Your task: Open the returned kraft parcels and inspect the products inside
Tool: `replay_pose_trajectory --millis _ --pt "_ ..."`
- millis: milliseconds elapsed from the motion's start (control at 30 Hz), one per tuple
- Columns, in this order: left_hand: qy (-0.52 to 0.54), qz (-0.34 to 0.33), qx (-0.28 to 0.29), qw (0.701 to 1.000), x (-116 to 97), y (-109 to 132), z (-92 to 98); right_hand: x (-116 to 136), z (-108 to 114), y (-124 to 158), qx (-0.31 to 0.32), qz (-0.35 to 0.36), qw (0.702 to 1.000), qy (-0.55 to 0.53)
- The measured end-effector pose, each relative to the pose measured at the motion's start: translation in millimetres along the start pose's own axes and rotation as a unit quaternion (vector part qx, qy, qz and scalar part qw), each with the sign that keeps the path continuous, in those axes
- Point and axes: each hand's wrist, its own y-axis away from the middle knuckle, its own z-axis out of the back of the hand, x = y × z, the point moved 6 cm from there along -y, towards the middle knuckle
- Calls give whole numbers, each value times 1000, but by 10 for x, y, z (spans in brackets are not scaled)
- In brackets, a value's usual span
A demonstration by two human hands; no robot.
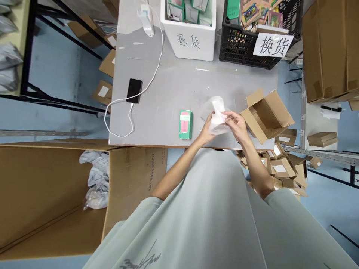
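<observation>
While I bend over the table (174,86), white wrap (218,121): held between both my hands just above the front edge. Whether anything is inside, I cannot tell.
Left hand (206,130): fingers curled round the near-left side of the wrap.
Right hand (235,124): fingertips pinched together on its right side.
Step in hand: handling the wrap, I judge; opening out or folding up, I cannot tell which.
Next move: should call for a steady left grip and a light right pinch, as the sheet looks thin.
Green box (186,125): on the table, just left of my left hand, apart from it.
Open carton (254,124): near my right hand, flaps spread, tilted.
Phone (134,88): farther left, its white cable (117,100) plugged in.
White bin (193,53): at the far side, with green boxes inside.
Black crate (238,44): beside the bin, right, full of packets.
</observation>
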Motion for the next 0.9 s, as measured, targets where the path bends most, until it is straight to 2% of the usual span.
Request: replay_pose_trajectory --millis 67,133,200,300,400,467,567,633,700,767,900 --pt "40 52 -37 997 -57 -9 44 -25 142 -5 -49 21 998 45" --pt "51 100 -77 991 -98 0 172 -49 311 21 -100 44 988 109" --pt "90 142 -94 981 -134 -4 280 -97 413 78 -118 61 976 173" --pt "198 194 -52 959 -213 -63 243 -293 347 177 -52 36 980 187" --pt "257 209 9 944 -370 -138 65 -528 169 258 14 -25 996 79" --pt "238 176 34 955 -532 -168 -21 -597 145 284 -15 -43 998 31" --pt "144 69 113 981 -856 -147 -129 -571 315 336 -129 -44 990 -27" --pt "58 -3 200 978 -1039 -90 -239 -505 494 407 -191 -44 977 -80" --pt "-18 -51 257 965 -1131 -61 -364 -414 669 485 -214 -40 971 -103" --pt "-66 -79 264 959 -1157 -116 -504 -308 830 554 -211 -28 974 -80" --pt "-107 -89 213 967 -1130 -436 -855 -176 1159 695 -194 -19 980 36"
